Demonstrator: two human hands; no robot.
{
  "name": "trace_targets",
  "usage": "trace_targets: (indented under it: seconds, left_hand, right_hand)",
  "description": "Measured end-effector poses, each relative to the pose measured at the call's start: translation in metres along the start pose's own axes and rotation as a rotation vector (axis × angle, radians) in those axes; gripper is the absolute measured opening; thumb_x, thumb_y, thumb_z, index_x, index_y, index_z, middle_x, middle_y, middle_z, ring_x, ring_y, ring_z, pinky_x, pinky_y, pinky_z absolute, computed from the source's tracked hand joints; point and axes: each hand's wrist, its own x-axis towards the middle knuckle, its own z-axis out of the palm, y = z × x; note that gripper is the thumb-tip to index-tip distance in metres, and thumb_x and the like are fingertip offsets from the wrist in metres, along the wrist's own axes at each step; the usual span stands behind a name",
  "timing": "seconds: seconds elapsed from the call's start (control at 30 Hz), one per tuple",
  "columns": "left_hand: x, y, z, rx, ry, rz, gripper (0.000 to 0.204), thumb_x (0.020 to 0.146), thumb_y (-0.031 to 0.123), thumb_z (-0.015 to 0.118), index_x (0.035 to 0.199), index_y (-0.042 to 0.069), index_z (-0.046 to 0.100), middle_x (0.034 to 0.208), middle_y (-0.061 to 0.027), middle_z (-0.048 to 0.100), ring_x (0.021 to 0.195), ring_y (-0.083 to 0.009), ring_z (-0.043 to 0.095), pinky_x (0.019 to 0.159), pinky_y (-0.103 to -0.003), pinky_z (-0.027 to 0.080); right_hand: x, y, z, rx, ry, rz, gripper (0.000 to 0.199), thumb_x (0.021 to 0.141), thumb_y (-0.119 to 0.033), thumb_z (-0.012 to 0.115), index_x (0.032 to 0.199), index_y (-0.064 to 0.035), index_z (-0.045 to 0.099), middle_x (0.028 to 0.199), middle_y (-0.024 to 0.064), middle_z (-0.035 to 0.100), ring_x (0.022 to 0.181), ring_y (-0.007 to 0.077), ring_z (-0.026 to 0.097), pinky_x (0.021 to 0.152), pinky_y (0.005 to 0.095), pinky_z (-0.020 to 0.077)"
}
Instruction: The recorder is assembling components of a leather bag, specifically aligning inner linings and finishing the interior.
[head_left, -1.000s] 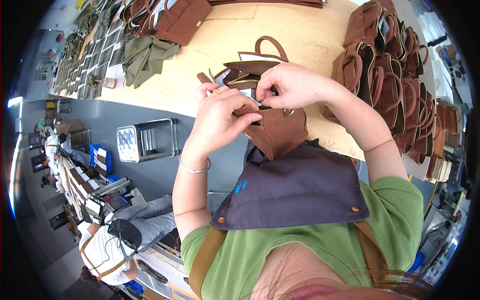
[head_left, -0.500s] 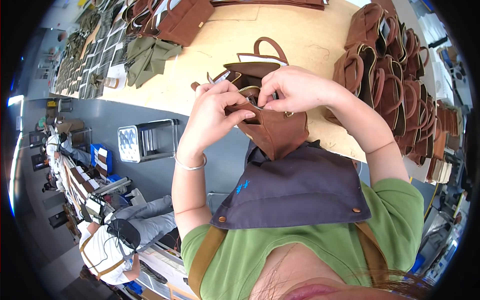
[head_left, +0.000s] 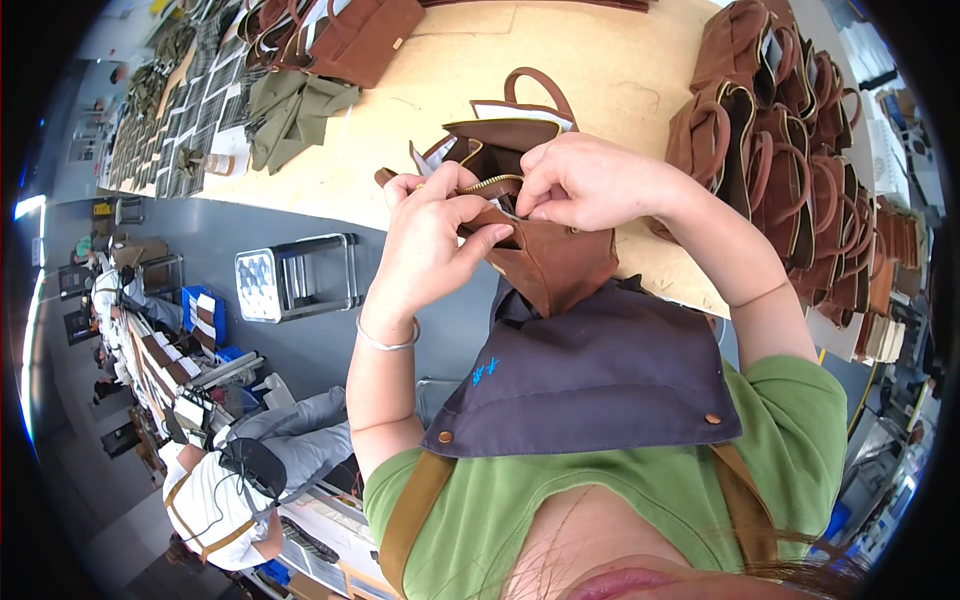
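Note:
A small brown leather bag [head_left: 555, 262] with a brass zipper hangs at the near edge of the wooden table [head_left: 420, 140]. My left hand [head_left: 430, 240] pinches the bag's left rim beside the zipper. My right hand [head_left: 590, 182] grips the top opening, fingers curled over the edge. Behind my hands a second brown bag [head_left: 515, 125] with a loop handle sits open on the table.
A row of brown bags [head_left: 800, 150] lines the table's right side. Olive fabric pieces [head_left: 295, 110] and another brown bag [head_left: 350, 35] lie at the far left. A metal cart [head_left: 290, 275] stands on the grey floor below the table. Seated people work at lower left.
Both hands have shifted slightly on the bag's opening; the left hand has slid lower along the zipper edge. The bag stays at the table edge.

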Motion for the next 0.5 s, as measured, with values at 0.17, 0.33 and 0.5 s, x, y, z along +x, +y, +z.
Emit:
trace_targets:
  seconds: [0.17,0.33,0.5]
  left_hand:
    - [0.0010,0.0016,0.0000,0.004,0.009,-0.005,0.012,0.073,0.020,0.079,0.075,0.010,0.073,0.086,-0.0014,0.056,0.082,-0.0190,0.056,0.083,-0.037,0.029]
    - [0.0019,0.0028,0.0004,0.021,0.022,-0.009,0.012,0.072,0.020,0.079,0.074,0.010,0.073,0.085,-0.0015,0.056,0.081,-0.0194,0.056,0.082,-0.037,0.029]
    - [0.0019,0.0057,-0.0008,0.007,0.028,-0.020,0.012,0.071,0.019,0.079,0.074,0.009,0.073,0.085,-0.0011,0.056,0.081,-0.0191,0.057,0.083,-0.037,0.029]
  right_hand:
    - [-0.0009,-0.0040,0.0023,0.068,0.013,0.065,0.013,0.081,-0.005,0.069,0.093,-0.0038,0.075,0.073,0.0049,0.057,0.069,0.0194,0.060,0.064,0.0341,0.0468]
    - [-0.0003,-0.0024,0.0029,0.080,0.001,0.044,0.012,0.082,-0.004,0.069,0.093,-0.0026,0.074,0.073,0.0046,0.057,0.069,0.0190,0.059,0.063,0.0339,0.0466]
    - [0.0000,-0.0002,0.0034,0.110,0.007,0.032,0.013,0.082,-0.003,0.068,0.094,-0.0026,0.074,0.073,0.0044,0.057,0.068,0.0180,0.058,0.063,0.0334,0.0465]
